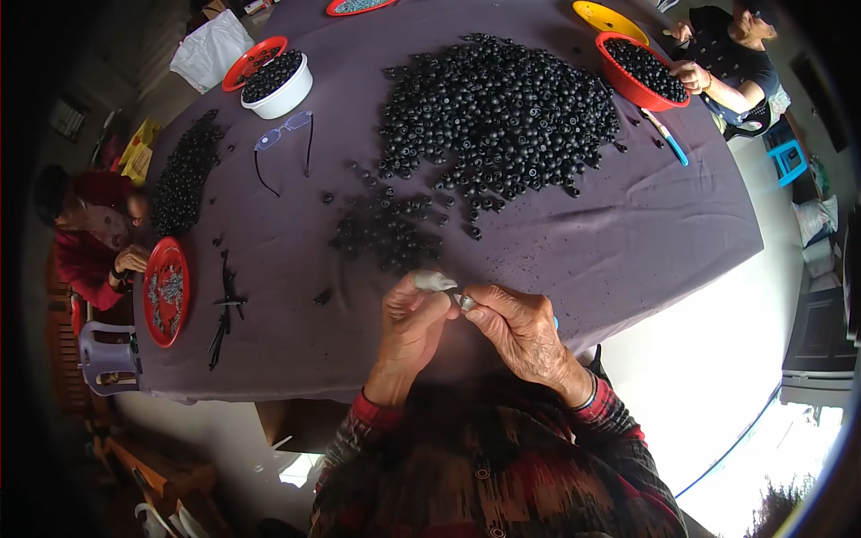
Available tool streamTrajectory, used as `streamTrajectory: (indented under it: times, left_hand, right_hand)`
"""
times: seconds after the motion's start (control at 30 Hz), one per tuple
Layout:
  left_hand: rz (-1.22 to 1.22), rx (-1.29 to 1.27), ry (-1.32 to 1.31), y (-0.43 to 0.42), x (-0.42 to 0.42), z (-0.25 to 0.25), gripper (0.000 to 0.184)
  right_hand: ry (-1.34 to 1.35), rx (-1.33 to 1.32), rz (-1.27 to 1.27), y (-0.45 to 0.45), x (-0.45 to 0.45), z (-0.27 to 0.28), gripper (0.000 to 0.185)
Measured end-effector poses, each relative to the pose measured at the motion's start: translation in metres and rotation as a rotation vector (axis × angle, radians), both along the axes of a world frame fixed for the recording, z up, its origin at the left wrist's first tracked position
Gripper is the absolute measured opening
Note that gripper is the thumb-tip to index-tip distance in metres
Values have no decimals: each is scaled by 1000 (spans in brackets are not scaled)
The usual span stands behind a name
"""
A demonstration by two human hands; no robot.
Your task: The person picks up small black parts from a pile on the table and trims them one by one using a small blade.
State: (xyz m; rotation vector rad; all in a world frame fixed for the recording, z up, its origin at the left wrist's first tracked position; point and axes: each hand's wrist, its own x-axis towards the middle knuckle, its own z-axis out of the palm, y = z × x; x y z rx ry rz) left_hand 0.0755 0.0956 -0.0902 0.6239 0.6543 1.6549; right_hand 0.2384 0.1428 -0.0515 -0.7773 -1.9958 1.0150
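Observation:
Close to the table's near edge, my left hand (411, 321) and my right hand (522, 330) meet fingertip to fingertip. A white covering (434, 282) wraps one finger of my left hand. Both hands are closed in a pinch around a small dark piece (456, 293), mostly hidden by the fingers. Something small and pale shows at my right fingertips; I cannot tell what it is. Just beyond my hands lies a loose scatter of small black round parts (390, 229), with a large heap of them (502, 117) behind.
Glasses (287, 130), a white bowl (280, 97), a red tray (167, 291) and black-handled tools (229, 300) lie left. Right are a red basin (639, 76) and a blue-handled tool (674, 151). Co-workers (94, 229) (740, 72) sit at both sides of the purple-grey tablecloth (574, 233).

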Motion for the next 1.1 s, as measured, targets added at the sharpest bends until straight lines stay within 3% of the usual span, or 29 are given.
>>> streamTrajectory:
  times: [0.07, 0.17, 0.27, 0.4, 0.53, 0.63, 0.93, 1.03, 1.1]
  left_hand:
    - [1, -73, 98, -6, 16, 5, 27]
    - [-52, 5, -92, -9, 30, 2, 25]
    - [-58, 9, -176, -2, 17, 5, 24]
    - [-127, -29, -171, 1, 13, 8, 24]
    - [-167, -75, -180, 0, 11, 11, 25]
    - [-191, -86, -167, -1, 12, 12, 25]
    - [-261, -109, -229, -5, 10, 4, 25]
    - [-245, -122, -282, -12, 5, 7, 24]
    - [-201, -143, -207, -22, -1, 13, 25]
  right_hand:
    - [-8, -122, -12, 2, 0, 4, 21]
    - [55, -475, 96, 8, 7, 12, 24]
    - [54, -224, -49, 10, 11, 8, 27]
    - [63, -209, 3, 23, 21, 12, 28]
    - [108, -381, 192, 28, 27, 21, 30]
    - [260, -677, 326, 21, 18, 27, 27]
    - [276, -863, 262, 17, -2, 31, 11]
    - [273, -894, 287, 17, -10, 29, 11]
    - [61, -605, 184, 23, -16, 20, 11]
